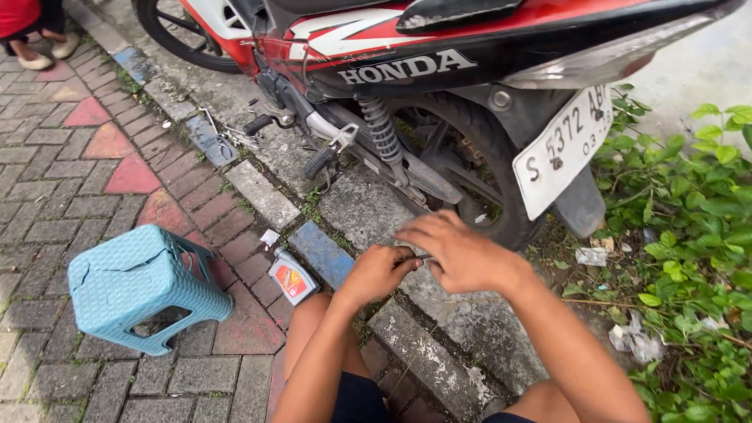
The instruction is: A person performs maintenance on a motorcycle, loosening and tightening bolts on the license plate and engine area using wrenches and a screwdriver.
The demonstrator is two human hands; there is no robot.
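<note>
Two bare hands meet near the centre of the frame, low beside the rear wheel (478, 168) of a red and black motorcycle (407, 47) that fills the top. The left hand (378, 272) is curled into a loose fist around one end of a thin metal tool (424, 257), of which only a short bit shows. The right hand (460, 252) lies just beside it, fingers bent and closed over the tool's other end. Both hover above a grey concrete kerb (439, 329) running diagonally from upper left to lower centre. Left of the hands, on the brick paving (70, 168), lies a small grey oil bottle (293, 276) with a red label. Further left stands a cracked turquoise plastic stool (141, 283). Green plants (689, 227) crowd the right edge. The person's bare knees show at the bottom.
</note>
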